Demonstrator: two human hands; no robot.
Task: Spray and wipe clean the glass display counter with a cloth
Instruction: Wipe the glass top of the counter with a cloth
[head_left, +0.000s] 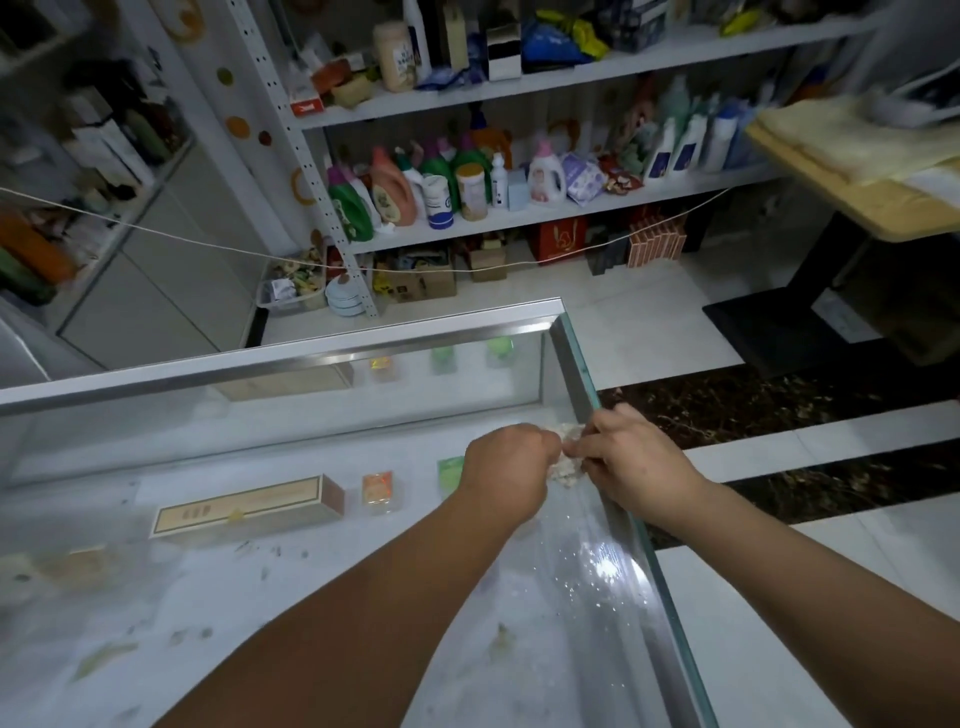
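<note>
The cloth (567, 451) (judged soft, limp, light) sits bunched at the right edge of the glass table (655, 590). The left hand (506, 467) and right hand (635, 463) both pinch it — grip the wad centrally.

My left arm (363, 597) and right arm (810, 551) reach forward, bare, converging. My left hand (506, 467) is fisted, knuckles up; my right hand (636, 462) meets it, fingers curled, both pinching the bunched cloth (567, 472) between them.
</note>
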